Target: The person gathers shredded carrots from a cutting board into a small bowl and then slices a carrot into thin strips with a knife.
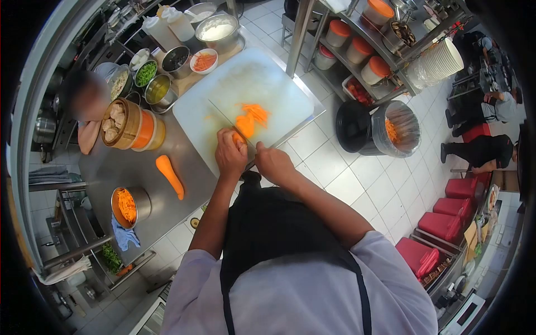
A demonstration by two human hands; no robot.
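Carrot piece (239, 138): bright orange, cut, on the pale cutting board (287, 84) near its lower edge. Long axis cannot be read (the fingers cover much of it). The 2 hands: left hand (230, 152) grasps the carrot piece with curled fingers; right hand (274, 164) is wrapped round the handle of the knife (228, 119). Blade seen nearly edge-on as a thin dark line; long axis diagonal, tip toward upper left. Carrot slices (244, 125) and carrot shreds (257, 113) lie just beyond the left hand. On the steel worktop (111, 167), 1 smooth whole carrot (169, 176): broad end upper left, narrow end lower right.
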